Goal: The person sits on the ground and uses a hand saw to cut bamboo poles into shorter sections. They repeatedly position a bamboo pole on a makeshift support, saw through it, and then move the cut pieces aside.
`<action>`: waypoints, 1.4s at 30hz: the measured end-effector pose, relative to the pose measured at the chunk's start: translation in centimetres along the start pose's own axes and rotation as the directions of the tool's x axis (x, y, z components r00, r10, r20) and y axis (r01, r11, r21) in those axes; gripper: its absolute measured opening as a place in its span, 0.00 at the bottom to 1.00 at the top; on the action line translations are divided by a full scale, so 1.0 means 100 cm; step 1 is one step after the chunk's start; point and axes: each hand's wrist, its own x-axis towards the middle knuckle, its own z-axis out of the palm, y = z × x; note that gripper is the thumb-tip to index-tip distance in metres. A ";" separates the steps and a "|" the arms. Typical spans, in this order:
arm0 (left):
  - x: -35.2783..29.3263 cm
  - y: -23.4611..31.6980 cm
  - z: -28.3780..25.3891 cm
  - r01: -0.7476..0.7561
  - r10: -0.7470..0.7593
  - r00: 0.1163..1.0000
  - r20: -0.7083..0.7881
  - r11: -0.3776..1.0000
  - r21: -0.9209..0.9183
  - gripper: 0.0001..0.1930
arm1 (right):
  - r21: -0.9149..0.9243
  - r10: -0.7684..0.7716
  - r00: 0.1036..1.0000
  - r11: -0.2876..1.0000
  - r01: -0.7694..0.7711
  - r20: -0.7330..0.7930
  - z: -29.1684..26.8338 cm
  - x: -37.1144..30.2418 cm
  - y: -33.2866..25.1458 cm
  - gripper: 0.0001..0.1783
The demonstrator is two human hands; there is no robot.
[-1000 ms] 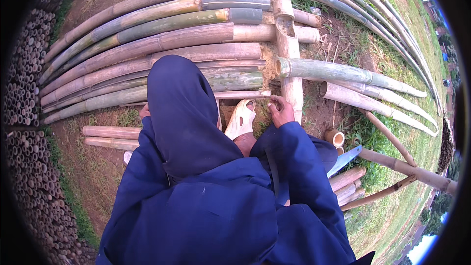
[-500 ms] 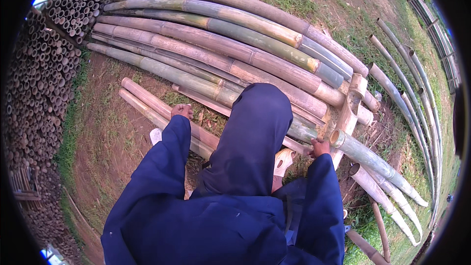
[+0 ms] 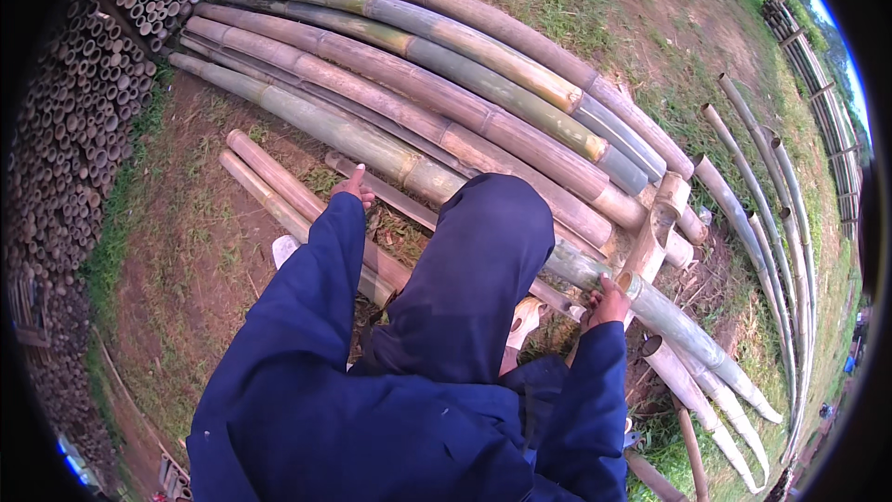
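Observation:
My left hand (image 3: 352, 188), thumb raised and fingers apart, is beside the left end of a narrow split bamboo piece (image 3: 395, 196). My right hand (image 3: 608, 301) has its fingers extended at the right ends of that piece and of a long greenish bamboo pole (image 3: 348, 135). I cannot tell how firmly it touches either one. A dark blue hood (image 3: 492, 270) hides the middle of the split piece. Just right of my right hand lies a hollow bamboo pole (image 3: 683, 318), its open end towards me.
Several long bamboo poles (image 3: 465, 112) lie side by side beyond my hands. A notched bamboo support (image 3: 650, 242) crosses near their right ends. Two shorter poles (image 3: 279, 186) lie at left. Stacked bamboo (image 3: 74, 130) fills the far left, and thin poles (image 3: 767, 195) lie at right.
My left hand has moved away from the shorter poles, towards the split piece, and its fingers have spread. My right hand has shifted slightly nearer to me. The whole view has tilted a little.

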 end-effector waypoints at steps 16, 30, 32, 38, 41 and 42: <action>-0.025 0.071 0.091 0.030 0.074 0.984 0.163 0.830 -0.557 0.57 | 0.082 -0.285 0.957 0.954 0.289 -0.060 -0.137 0.024 -0.141 0.13; -0.046 0.052 0.139 -0.109 0.165 0.977 0.138 0.932 -0.346 0.45 | 0.280 -0.276 0.949 0.909 0.308 -0.149 -0.248 -0.007 -0.055 0.09; -0.071 0.090 0.147 -0.133 0.189 0.971 0.145 0.936 -0.325 0.47 | 0.288 -0.257 0.959 0.915 0.282 -0.122 -0.242 -0.015 -0.045 0.09; -0.085 0.184 0.181 -0.102 0.294 0.882 0.369 0.883 -0.459 0.37 | 0.326 -0.292 0.954 0.897 0.299 -0.070 -0.196 -0.044 -0.072 0.09; -0.072 0.220 0.219 -0.090 0.282 0.859 0.427 0.904 -0.417 0.37 | 0.332 -0.337 0.923 0.862 0.382 -0.188 -0.186 -0.046 -0.089 0.09; -0.082 0.229 0.233 -0.077 0.258 0.869 0.423 0.913 -0.400 0.39 | 0.313 -0.347 0.918 0.865 0.392 -0.192 -0.185 -0.052 -0.094 0.09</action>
